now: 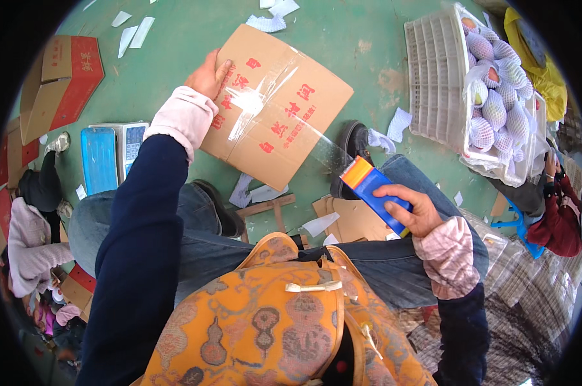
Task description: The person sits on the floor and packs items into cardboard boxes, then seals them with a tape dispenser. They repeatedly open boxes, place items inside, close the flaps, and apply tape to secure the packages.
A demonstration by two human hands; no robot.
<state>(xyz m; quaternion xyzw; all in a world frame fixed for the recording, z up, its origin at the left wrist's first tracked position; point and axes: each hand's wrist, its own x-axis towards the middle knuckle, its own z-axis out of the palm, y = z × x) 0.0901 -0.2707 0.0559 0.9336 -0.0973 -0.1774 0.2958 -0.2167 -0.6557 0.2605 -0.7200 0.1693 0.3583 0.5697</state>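
A cardboard carton (291, 91) with red printed characters is tilted in front of me, clear tape running across its top. My left hand (210, 75) grips the carton's upper left edge, thumb on top. In my right hand (411, 207) is a blue and orange tape dispenser (375, 193). Its serrated end points to the carton. A strip of clear tape (330, 153) stretches between the dispenser and the carton's lower right edge. Shiny glare hides part of the taped surface. What lies under the carton is hidden.
A white plastic crate (435, 79) holds net-wrapped fruit at the right. A digital scale (122, 144) stands at the left near red and brown cartons (59, 82). Foam nets and paper scraps litter the green floor. Cardboard pieces (353, 219) lie between my legs. Other people sit at both sides.
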